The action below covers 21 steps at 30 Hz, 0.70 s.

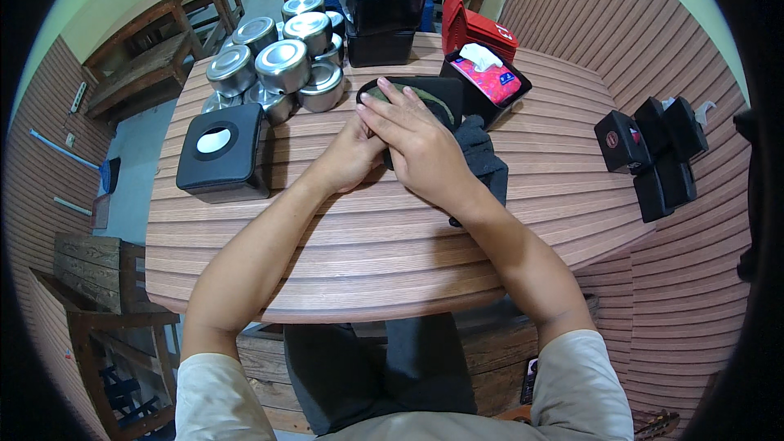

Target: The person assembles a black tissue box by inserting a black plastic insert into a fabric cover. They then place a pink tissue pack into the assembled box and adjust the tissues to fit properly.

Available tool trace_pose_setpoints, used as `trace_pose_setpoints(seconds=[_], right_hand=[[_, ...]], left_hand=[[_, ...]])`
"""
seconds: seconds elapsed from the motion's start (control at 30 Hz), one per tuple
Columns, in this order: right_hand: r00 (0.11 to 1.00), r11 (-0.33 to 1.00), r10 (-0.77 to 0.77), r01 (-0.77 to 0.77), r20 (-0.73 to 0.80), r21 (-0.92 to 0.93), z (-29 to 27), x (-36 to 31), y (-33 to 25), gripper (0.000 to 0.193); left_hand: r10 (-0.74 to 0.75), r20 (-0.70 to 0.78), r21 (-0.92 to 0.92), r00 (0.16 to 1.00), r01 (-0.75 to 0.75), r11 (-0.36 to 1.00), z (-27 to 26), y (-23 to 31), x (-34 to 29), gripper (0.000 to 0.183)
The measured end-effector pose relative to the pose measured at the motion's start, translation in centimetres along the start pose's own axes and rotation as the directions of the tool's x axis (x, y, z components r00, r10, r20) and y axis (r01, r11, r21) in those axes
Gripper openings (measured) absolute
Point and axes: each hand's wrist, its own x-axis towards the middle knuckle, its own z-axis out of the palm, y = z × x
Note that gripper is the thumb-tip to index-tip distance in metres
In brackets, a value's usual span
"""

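Note:
My right hand (420, 147) lies across the upper part of my left hand (353, 155), its fingers stretched out towards the far left. Beneath them is a black box (445, 88), with a green cloth (433, 101) showing along the fingers of the right hand. A dark grey cloth (482, 155) is bunched by the right wrist and spills onto the table. My left hand is at the near left side of the black box; its fingers are mostly hidden behind the right hand.
Several round steel containers (283, 65) are stacked at the far left. Black tissue boxes stand at left (219, 147) and at the back (380, 16). An open box with a pink tissue pack (490, 82) lies beside a red holder (478, 28). More black boxes (653, 155) sit at right.

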Motion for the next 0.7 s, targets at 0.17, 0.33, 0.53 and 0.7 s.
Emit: trace_pose_setpoints(seconds=[0.17,0.33,0.53,0.7], right_hand=[[0.996,0.996,0.073,-0.075,-0.048,-0.047,-0.2,-0.2,1.0,0.052],[0.944,0.946,0.320,-0.323,-0.085,-0.025,-1.1,-1.0,3.1,0.051],[0.888,0.892,0.430,-0.446,-0.165,-0.075,-1.2,-1.7,4.3,0.047],[0.935,0.942,0.331,-0.336,-0.131,-0.020,-0.8,-1.2,3.3,0.051]], left_hand=[[0.054,0.011,-0.216,0.998,-0.051,0.975,0.7,0.4,0.1,0.044],[0.027,0.005,-0.254,1.000,-0.025,0.967,1.3,1.9,-0.2,0.046],[0.075,0.048,-0.277,0.996,-0.059,0.959,1.4,2.2,-0.4,0.045],[0.063,0.037,-0.278,0.997,-0.050,0.959,1.2,1.9,-0.3,0.045]])
